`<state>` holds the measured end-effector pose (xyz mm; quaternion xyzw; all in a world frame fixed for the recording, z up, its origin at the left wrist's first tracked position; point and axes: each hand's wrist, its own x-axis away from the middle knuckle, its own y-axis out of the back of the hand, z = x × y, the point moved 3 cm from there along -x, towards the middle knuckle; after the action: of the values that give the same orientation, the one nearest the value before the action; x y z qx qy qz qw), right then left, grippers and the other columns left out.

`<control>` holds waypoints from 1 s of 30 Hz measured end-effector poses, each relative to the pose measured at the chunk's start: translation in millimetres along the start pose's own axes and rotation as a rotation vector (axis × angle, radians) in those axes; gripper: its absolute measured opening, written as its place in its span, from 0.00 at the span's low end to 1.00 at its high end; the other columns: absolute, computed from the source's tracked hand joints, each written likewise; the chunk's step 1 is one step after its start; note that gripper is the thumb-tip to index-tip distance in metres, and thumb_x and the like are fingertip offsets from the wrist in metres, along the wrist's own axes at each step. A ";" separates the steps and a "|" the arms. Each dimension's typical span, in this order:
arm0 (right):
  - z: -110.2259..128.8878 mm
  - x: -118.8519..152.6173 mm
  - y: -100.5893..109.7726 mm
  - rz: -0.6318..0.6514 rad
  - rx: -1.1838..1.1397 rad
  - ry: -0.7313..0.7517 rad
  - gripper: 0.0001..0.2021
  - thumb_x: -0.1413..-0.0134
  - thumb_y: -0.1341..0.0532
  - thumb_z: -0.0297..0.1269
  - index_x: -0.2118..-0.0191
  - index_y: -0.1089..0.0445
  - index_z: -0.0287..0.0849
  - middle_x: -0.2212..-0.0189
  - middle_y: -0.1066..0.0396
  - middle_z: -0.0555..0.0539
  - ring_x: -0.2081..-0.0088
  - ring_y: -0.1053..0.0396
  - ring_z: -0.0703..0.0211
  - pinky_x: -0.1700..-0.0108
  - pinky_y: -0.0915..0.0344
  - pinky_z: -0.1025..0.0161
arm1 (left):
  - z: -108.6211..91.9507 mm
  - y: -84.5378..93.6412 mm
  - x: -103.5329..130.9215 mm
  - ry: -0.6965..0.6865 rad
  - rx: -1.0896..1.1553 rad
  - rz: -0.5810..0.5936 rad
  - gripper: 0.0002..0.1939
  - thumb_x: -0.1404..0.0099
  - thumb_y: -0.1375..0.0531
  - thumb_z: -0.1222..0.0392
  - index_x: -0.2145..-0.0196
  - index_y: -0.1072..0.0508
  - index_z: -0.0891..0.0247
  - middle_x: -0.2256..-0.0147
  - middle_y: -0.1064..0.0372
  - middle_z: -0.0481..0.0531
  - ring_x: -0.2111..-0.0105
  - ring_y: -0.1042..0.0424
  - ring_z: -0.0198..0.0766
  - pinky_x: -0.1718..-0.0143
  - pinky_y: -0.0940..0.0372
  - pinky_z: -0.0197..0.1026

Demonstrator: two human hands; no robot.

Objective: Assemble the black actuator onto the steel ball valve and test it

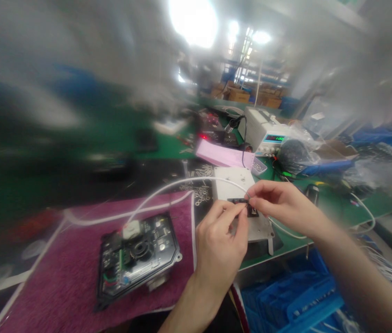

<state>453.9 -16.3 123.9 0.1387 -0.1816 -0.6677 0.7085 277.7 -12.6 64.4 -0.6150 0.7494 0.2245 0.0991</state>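
My left hand [221, 233] is closed in a pinch over a small black part [253, 212] on a light metal plate [232, 185]. Close beside it, my right hand [275, 201] pinches the end of a white cable [182, 180]. The fingertips of both hands nearly meet, and what the left fingertips hold is too small to make out. The cable arches left to an opened black housing [140, 254] with a circuit board and a round black piece inside. That housing lies on a purple cloth [64, 273].
Screws and rings [201, 194] lie behind my left hand. Farther back are a pink paper pad [223, 155], a power supply [263, 132] with a green display, and a blue tray [331, 166]. Blue bins [289, 296] stand below the table's front edge.
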 end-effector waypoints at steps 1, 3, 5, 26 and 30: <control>-1.1 -0.6 -1.1 0.000 0.012 -0.001 0.08 0.37 0.32 0.42 0.57 0.23 0.43 0.65 0.25 0.50 0.66 0.33 0.64 0.65 0.36 0.68 | 0.8 -0.5 1.0 -0.022 -0.030 -0.008 0.09 0.25 0.40 0.62 0.52 0.21 0.56 0.60 0.28 0.50 0.63 0.28 0.36 0.61 0.34 0.39; -3.1 -1.8 -2.5 -0.004 0.041 -0.003 0.09 0.37 0.32 0.44 0.57 0.23 0.44 0.67 0.26 0.51 0.69 0.34 0.64 0.68 0.37 0.68 | 2.2 -1.4 2.3 -0.058 -0.092 -0.034 0.09 0.25 0.41 0.63 0.51 0.22 0.57 0.59 0.28 0.51 0.59 0.27 0.38 0.58 0.34 0.40; -4.3 -2.5 -2.4 -0.012 0.071 -0.002 0.11 0.37 0.32 0.46 0.57 0.23 0.44 0.68 0.26 0.50 0.70 0.33 0.63 0.69 0.37 0.67 | 2.8 -2.0 2.6 -0.091 -0.148 -0.071 0.09 0.24 0.41 0.64 0.51 0.22 0.58 0.59 0.28 0.51 0.58 0.27 0.39 0.56 0.33 0.41; 2.2 -11.9 -6.3 -0.187 0.457 0.129 0.06 0.38 0.33 0.41 0.60 0.22 0.45 0.74 0.28 0.53 0.75 0.38 0.65 0.72 0.44 0.65 | 13.0 -6.0 17.4 -0.236 -0.467 -0.042 0.19 0.28 0.38 0.65 0.41 0.27 0.61 0.52 0.33 0.59 0.51 0.34 0.49 0.47 0.33 0.51; 3.5 -13.5 -9.1 -0.191 0.475 0.133 0.06 0.39 0.34 0.40 0.61 0.22 0.45 0.74 0.27 0.53 0.75 0.37 0.64 0.71 0.42 0.65 | 12.2 -5.8 16.5 -0.224 -0.479 -0.021 0.18 0.28 0.38 0.64 0.42 0.28 0.61 0.52 0.34 0.59 0.51 0.34 0.49 0.48 0.33 0.51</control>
<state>443.7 -3.3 122.1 0.3612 -0.2726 -0.6595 0.6003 278.0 -22.3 45.4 -0.5998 0.6529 0.4612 0.0352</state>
